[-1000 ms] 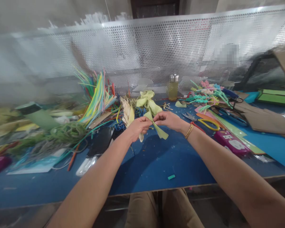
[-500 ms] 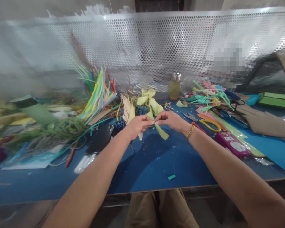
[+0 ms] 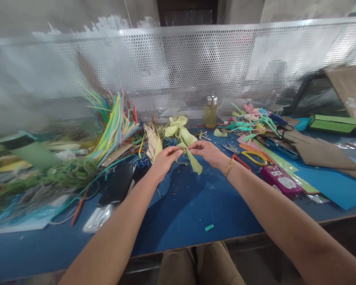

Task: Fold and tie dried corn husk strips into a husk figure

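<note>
A pale green, husk-like strip (image 3: 195,164) hangs between my two hands, its loose end angled down to the right over the blue table. My left hand (image 3: 165,159) pinches it near the narrow upper part with thumb and forefinger. Close beside it, my right hand (image 3: 206,152) is closed in a pinch on the same strip; the exact grip is partly hidden by the fingers. Just behind the hands lie more crumpled pale green pieces (image 3: 177,127). Cream, dry husk-like pieces (image 3: 153,141) are left of them, behind my left hand.
Scissors with a yellow handle (image 3: 256,158) and a purple case (image 3: 281,180) lie to the right. Behind stands a yellowish bottle (image 3: 211,114) before a perforated metal panel (image 3: 190,59). Colourful pipe cleaners (image 3: 114,126) and a black phone-like slab (image 3: 117,186) are on the left.
The camera view has shifted, so the table's things appear farther left and slightly lower. Both hands keep pinching the strip, whose loose end now hangs a little steeper.
</note>
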The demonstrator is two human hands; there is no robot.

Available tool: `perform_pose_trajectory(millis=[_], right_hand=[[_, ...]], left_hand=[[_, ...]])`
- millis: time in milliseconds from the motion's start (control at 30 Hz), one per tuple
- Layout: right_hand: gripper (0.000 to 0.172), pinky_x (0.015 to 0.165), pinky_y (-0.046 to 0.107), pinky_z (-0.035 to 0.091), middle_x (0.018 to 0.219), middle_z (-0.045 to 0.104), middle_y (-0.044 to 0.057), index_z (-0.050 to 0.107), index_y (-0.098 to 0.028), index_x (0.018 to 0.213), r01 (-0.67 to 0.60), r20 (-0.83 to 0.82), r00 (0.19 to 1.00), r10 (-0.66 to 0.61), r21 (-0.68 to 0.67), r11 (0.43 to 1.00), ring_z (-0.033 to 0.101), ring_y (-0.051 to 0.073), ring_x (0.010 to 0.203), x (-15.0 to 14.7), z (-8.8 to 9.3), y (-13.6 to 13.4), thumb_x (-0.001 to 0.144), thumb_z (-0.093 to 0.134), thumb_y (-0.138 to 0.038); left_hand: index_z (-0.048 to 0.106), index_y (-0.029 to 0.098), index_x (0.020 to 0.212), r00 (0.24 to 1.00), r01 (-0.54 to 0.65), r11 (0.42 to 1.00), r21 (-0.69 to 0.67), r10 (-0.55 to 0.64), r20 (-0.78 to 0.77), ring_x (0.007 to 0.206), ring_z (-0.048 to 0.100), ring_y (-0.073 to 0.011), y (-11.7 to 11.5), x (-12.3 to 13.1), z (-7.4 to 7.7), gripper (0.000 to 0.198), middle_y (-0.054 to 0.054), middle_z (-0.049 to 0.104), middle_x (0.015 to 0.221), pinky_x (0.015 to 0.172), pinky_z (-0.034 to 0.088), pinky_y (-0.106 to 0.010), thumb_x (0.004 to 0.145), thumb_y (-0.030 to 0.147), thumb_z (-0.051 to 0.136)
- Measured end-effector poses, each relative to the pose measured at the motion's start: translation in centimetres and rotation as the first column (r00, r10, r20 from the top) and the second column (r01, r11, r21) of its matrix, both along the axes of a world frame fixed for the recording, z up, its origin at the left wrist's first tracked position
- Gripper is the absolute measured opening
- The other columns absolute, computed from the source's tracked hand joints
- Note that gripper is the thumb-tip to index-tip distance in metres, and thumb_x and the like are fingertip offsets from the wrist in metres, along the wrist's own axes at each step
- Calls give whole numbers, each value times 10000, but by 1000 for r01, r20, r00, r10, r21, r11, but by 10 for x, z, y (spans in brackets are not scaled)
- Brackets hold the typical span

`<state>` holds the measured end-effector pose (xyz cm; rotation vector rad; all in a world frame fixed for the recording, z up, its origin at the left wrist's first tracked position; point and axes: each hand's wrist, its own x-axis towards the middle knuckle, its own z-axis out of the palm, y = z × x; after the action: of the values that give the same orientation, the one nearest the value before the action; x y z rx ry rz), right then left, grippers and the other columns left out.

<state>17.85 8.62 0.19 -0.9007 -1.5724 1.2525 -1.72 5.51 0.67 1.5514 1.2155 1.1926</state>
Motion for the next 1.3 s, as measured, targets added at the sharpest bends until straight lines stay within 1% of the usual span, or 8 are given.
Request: perform_pose_trajectory(millis=[100,167,267,367,700,900,1033,1300], right_hand=[[221,806,286,466,801,646,-2,635,-165,821,88,-194,976,-94,-38,995,585,100,752,-3,0,3,644,749,-234],[238,799,283,469,781,636,-9,615,-168,789,115,-260,958,-120,-37,993,582,97,739,-5,1,2,618,771,-224],[246,753,280,469,740,628,-18,604,-172,755,110,-290,951,-110,-16,994,576,97,703,-10,3,-4,596,786,-217],[233,744,284,470,720,629,-21,614,-173,740,64,-283,957,-63,-5,998,576,103,698,-14,4,-10,592,789,-215],[197,739,270,466,717,623,-34,626,-183,753,-9,-204,979,15,34,999,572,97,701,-11,-3,-5,617,769,-194],[201,746,263,468,695,629,-40,626,-182,732,-1,-193,981,13,62,998,580,88,675,-11,-4,-5,599,776,-182],[205,740,268,471,698,637,-34,629,-186,727,4,-193,981,10,71,997,584,95,676,-12,-6,-3,593,784,-191],[194,743,294,483,698,658,-22,641,-187,724,-3,-144,989,15,85,996,594,120,684,-10,-13,2,590,776,-224]], left_hand=[[696,203,978,958,-260,935,242,281,-59,904,584,-191,1,-6,8,314,-52,678,1027,743,424,-261,744,412,697],[711,193,875,929,-300,905,303,349,-120,865,594,-195,-1,-8,11,256,-48,694,932,752,427,-270,768,422,670],[718,179,762,968,-173,968,182,201,-149,783,606,-198,-6,-2,10,305,-47,695,764,752,437,-289,794,470,634],[728,168,827,999,-40,997,62,39,14,804,612,-192,-9,8,5,315,-56,710,832,766,443,-293,733,469,710],[596,159,766,871,223,945,-241,-81,485,646,592,-114,-9,14,-2,242,-6,624,713,654,479,-252,652,221,801],[584,134,752,775,281,901,-331,-10,632,518,483,-46,-11,21,0,173,18,511,647,441,366,-130,693,149,746],[563,121,698,766,266,897,-354,27,643,459,394,-14,-9,20,2,165,30,458,614,368,226,-100,672,111,726],[544,123,655,780,212,905,-368,70,622,408,334,-9,-9,21,2,171,64,387,519,357,189,-102,629,82,708]])
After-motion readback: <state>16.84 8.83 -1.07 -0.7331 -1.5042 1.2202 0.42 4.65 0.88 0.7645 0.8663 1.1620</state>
